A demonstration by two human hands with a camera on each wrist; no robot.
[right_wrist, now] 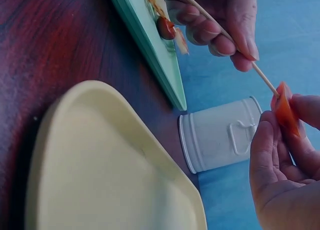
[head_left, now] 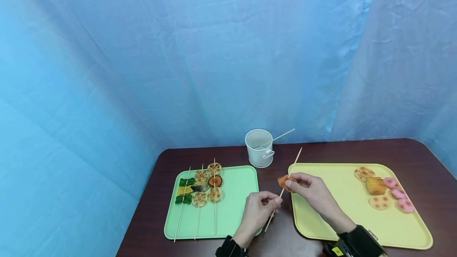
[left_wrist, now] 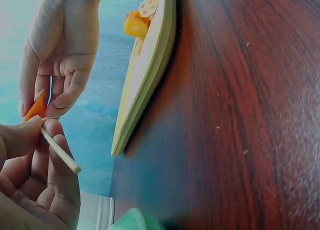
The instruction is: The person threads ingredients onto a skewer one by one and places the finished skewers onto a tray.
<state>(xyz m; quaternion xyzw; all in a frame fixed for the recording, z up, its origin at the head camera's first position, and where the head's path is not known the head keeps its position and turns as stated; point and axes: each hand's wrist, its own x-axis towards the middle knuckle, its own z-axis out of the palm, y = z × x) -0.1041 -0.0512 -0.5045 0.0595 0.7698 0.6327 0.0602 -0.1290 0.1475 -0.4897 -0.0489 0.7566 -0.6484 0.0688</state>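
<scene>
A thin wooden skewer (head_left: 296, 159) slants over the gap between two trays, pinched low down by my left hand (head_left: 258, 212) between thumb and fingers. Its blunt lower end (left_wrist: 61, 152) sticks out past that hand in the left wrist view. Higher up, my right hand (head_left: 315, 194) pinches a bent orange food piece (head_left: 283, 181), its kind unclear. In the right wrist view the skewer runs into this orange piece (right_wrist: 285, 112), and in the head view the pointed end shows beyond it.
On the left, a green tray (head_left: 237, 205) bears three loaded skewers with lotus root slices, green pieces and a mushroom. A yellow tray (head_left: 328, 225) on the right holds lotus slices (head_left: 364, 173), a yellow-brown piece (head_left: 375, 186) and pink pieces (head_left: 405, 205). Behind stands a white bucket (head_left: 259, 156) with one stick.
</scene>
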